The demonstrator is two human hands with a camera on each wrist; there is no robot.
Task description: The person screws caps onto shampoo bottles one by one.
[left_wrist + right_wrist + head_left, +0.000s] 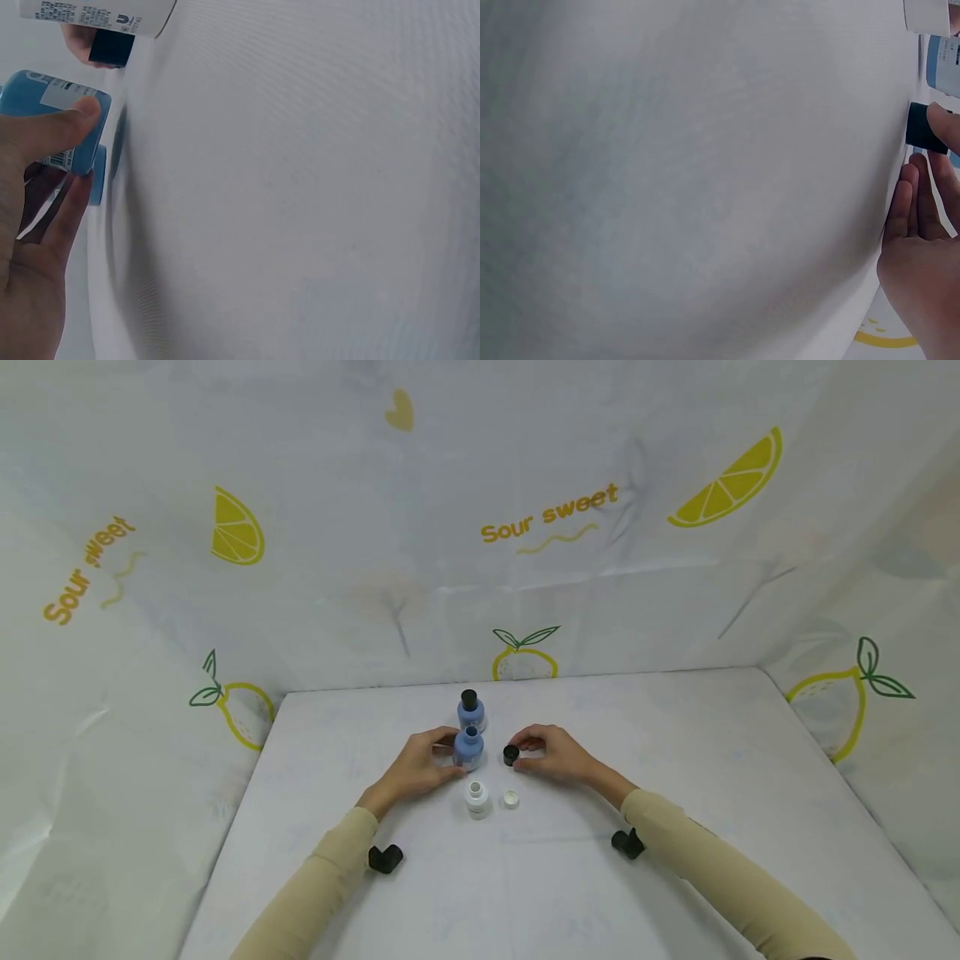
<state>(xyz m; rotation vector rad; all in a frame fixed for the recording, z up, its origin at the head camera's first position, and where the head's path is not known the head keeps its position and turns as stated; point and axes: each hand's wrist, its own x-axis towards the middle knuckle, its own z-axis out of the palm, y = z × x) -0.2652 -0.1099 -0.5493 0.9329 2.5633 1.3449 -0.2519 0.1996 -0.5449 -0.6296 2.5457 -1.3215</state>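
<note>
My left hand (pixel 424 766) grips a small blue bottle (pixel 468 752) whose mouth is uncapped. Thumb and fingers lie on either side of its body, and the left wrist view shows its printed label (pixel 66 94). To the right of it, my right hand (pixel 553 755) pinches a black cap (pixel 511 754) between thumb and fingers, close over the table. That cap (pixel 925 128) is apart from the bottle. Just behind the held bottle stands a second blue bottle (pixel 471 712) with a black cap on. In front are an open white bottle (pixel 476 801) and a white cap (pixel 511 799).
The objects stand on a white-covered table (pixel 570 877). A lemon-printed sheet (pixel 330 543) rises behind and at both sides. Dark pieces lie by each forearm, one at the left (pixel 386 858) and one at the right (pixel 627 843).
</note>
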